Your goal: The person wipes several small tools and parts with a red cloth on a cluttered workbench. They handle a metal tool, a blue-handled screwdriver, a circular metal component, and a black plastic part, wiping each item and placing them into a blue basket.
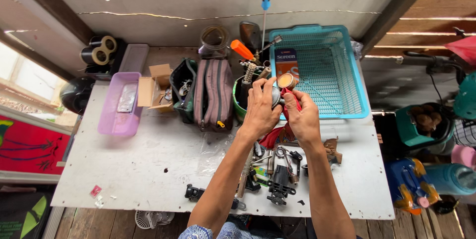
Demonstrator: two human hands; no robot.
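Holding a small round metal part (277, 96) up over the white table (148, 164), the left hand (260, 110) wraps its fingers around one side while the right hand (303, 117) pinches a red cloth (292, 98) against the other, so the part sits between both hands just in front of the blue basket (342, 70). A slip looks like the main risk: the grip is on a curved surface through loose cloth, and if the part twisted free it would likely drop among the pile of small tools (277, 169) below or roll toward the table edge. The cloth's hanging end could also snag on those tools. Most of the part is covered by fingers and cloth, so its exact shape is hard to make out. A round tin (286, 80) shows just behind the fingertips, half hidden. The heap of tools under the wrists is too tangled to sort.
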